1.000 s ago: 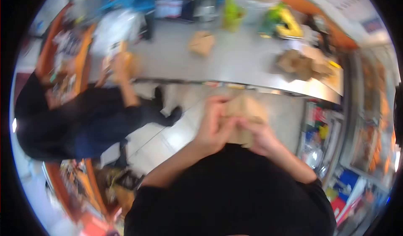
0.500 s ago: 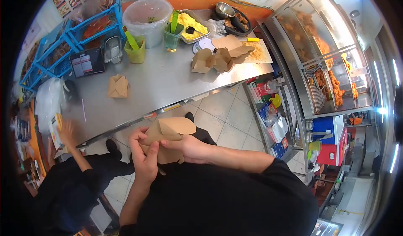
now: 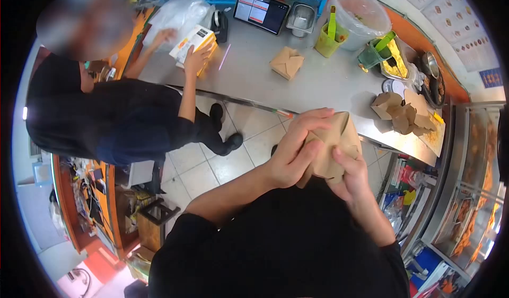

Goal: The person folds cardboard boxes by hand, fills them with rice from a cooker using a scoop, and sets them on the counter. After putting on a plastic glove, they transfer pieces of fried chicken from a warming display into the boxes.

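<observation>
**Box flaps folded in, both hands wrapped round it**

The person's left hand (image 3: 293, 152) is clamped over the top and near side of a brown folded-cardboard takeaway box (image 3: 334, 141), with its fingers spread across the flaps. The right hand (image 3: 354, 177) grips the box from below and behind, thumb up along the side. So both hands are grasping it, up in the air close to the chest. It's just off the edge of the stainless steel counter (image 3: 328, 89), not resting on it.

Change from 0.5 s ago: 1 big flap stuck out open then, and now it's tucked in under the left fingers. The folding looks nearly finished, I'd say. The view has swung round too, so the counter sits differently in frame.

Around it, 1 closed brown box (image 3: 287, 63) sits alone mid-counter. A heap of unfolded brown boxes (image 3: 403, 113) lies at the right end, near a tray of yellow food (image 3: 395, 59). 2 green cups (image 3: 328, 39), a clear plastic tub (image 3: 363, 12) and a tablet screen (image 3: 259, 10) line the back. A co-worker in black has a hand on a yellow carton (image 3: 193, 42), well apart from the held box.
</observation>
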{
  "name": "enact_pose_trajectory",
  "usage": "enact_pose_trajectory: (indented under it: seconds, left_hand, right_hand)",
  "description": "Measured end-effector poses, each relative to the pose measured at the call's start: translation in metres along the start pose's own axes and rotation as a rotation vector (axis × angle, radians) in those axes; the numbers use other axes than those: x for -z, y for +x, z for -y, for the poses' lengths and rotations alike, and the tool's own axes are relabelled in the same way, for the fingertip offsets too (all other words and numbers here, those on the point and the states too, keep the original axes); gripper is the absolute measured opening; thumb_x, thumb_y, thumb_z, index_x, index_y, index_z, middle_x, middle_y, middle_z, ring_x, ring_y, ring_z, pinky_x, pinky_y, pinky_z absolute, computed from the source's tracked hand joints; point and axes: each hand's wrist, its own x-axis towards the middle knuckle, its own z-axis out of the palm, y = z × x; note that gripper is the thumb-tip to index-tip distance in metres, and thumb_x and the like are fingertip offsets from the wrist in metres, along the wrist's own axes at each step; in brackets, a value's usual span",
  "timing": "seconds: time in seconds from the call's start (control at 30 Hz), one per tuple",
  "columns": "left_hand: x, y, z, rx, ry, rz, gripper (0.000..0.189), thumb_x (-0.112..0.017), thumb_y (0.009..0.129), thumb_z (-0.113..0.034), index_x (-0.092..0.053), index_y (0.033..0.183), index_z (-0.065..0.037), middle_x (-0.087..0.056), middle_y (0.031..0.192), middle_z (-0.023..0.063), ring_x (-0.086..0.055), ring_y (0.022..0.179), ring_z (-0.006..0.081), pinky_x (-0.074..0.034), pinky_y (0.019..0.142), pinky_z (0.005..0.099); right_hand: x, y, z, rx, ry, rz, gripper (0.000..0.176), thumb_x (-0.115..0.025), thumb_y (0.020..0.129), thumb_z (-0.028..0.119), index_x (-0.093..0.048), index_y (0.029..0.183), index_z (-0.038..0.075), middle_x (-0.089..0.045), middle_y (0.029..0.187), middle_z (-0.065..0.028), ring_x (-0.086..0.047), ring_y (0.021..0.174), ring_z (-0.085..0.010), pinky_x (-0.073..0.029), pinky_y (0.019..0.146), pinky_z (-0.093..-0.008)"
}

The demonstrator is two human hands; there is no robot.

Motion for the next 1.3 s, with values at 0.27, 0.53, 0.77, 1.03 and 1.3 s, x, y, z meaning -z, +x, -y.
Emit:
enact_pose_trajectory:
  seconds: [0.27, 0.53, 0.77, 1.03, 1.3]
  left_hand:
    - [0.02, -0.023, 0.024, 0.094, 0.022, -0.188, 0.07, -0.046, 0.109, -0.033, -0.012, 0.164, -0.006, -0.03, 0.164, 0.0241, -0.03, 0.152, 0.0362, -0.027, 0.121, 0.0522]
    - [0.042, -0.042, 0.027, 0.573, -1.095, -0.225, 0.07, -0.035, 0.11, -0.056, -0.034, 0.16, -0.008, -0.052, 0.151, 0.0154, -0.049, 0.14, 0.0286, -0.038, 0.118, 0.042]
    - [0.036, -0.041, 0.011, 0.119, 0.266, -0.248, 0.06, -0.04, 0.109, -0.04, -0.044, 0.152, 0.002, -0.052, 0.15, 0.0196, -0.045, 0.142, 0.0366, -0.03, 0.12, 0.0475]
    - [0.018, -0.036, 0.002, 0.235, -0.389, -0.145, 0.062, -0.041, 0.11, -0.041, -0.038, 0.153, 0.004, -0.034, 0.163, 0.0218, -0.033, 0.151, 0.0316, -0.025, 0.124, 0.044]
    - [-0.003, -0.041, 0.031, 0.473, -0.23, -0.517, 0.034, -0.044, 0.113, -0.02, -0.059, 0.132, 0.003, -0.068, 0.131, 0.0157, -0.063, 0.123, 0.0208, -0.05, 0.104, 0.0346]
  right_hand:
    - [0.0, 0.02, 0.016, -0.142, -0.674, 0.1, 0.05, -0.066, 0.102, 0.017, -0.047, 0.147, 0.004, -0.058, 0.141, -0.0114, -0.06, 0.127, -0.0268, -0.053, 0.105, -0.0442]
    - [-0.015, 0.085, 0.05, 0.073, -1.099, 1.024, 0.085, -0.07, 0.095, 0.053, -0.04, 0.154, -0.001, -0.048, 0.153, -0.0195, -0.041, 0.147, -0.0298, -0.035, 0.118, -0.0447]
    - [-0.013, 0.06, -0.004, -0.063, -0.642, 0.561, 0.075, -0.057, 0.103, 0.058, -0.04, 0.15, 0.003, -0.044, 0.151, -0.0137, -0.045, 0.14, -0.0283, -0.037, 0.115, -0.0444]
    - [-0.007, 0.042, 0.001, 0.179, -0.993, 0.64, 0.089, -0.05, 0.1, 0.067, -0.035, 0.155, -0.002, -0.045, 0.148, -0.0206, -0.039, 0.144, -0.0305, -0.032, 0.119, -0.0462]
    - [0.016, 0.004, -0.014, -0.197, -0.32, 0.109, 0.127, -0.035, 0.081, 0.096, -0.023, 0.162, -0.002, -0.041, 0.159, -0.0162, -0.046, 0.143, -0.0261, -0.04, 0.116, -0.0423]
